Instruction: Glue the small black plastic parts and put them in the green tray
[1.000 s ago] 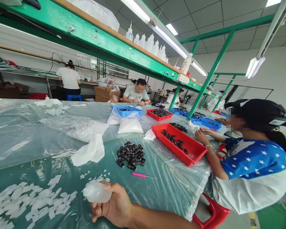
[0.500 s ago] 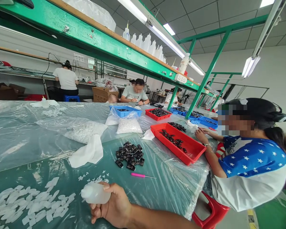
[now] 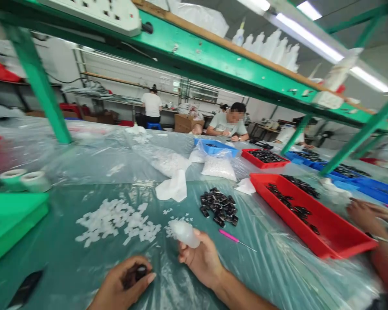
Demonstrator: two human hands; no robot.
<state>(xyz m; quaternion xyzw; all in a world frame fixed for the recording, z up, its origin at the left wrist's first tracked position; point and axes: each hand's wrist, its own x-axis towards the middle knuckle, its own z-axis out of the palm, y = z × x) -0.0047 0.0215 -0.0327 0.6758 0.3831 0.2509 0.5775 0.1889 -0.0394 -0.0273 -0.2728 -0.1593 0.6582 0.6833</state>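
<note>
My right hand [image 3: 202, 258] is closed round a small translucent white squeeze bottle [image 3: 185, 232], tilted with its top to the left. In the curled fingers of my left hand [image 3: 126, 282] sits a small black glossy part [image 3: 141, 271], partly hidden by the fingers. Beyond the hands, a heap of flat white plastic pieces [image 3: 110, 219] lies on the left. Some smaller white bits [image 3: 170, 230] are scattered beside the bottle. A pile of black parts [image 3: 218, 206] rests further right, with a pink-handled thin tool [image 3: 229, 235] in front of it.
A red tray [image 3: 310, 215] with black parts stands on the right, near a co-worker's hands [image 3: 365, 215]. At left are a green bin [image 3: 16, 215], tape rolls [image 3: 35, 181] and a dark flat object [image 3: 26, 288]. A green shelf beam [image 3: 194, 56] crosses above the table.
The view has swung left, bringing in the green bin and my left hand with the black part. My right hand still holds the bottle.
</note>
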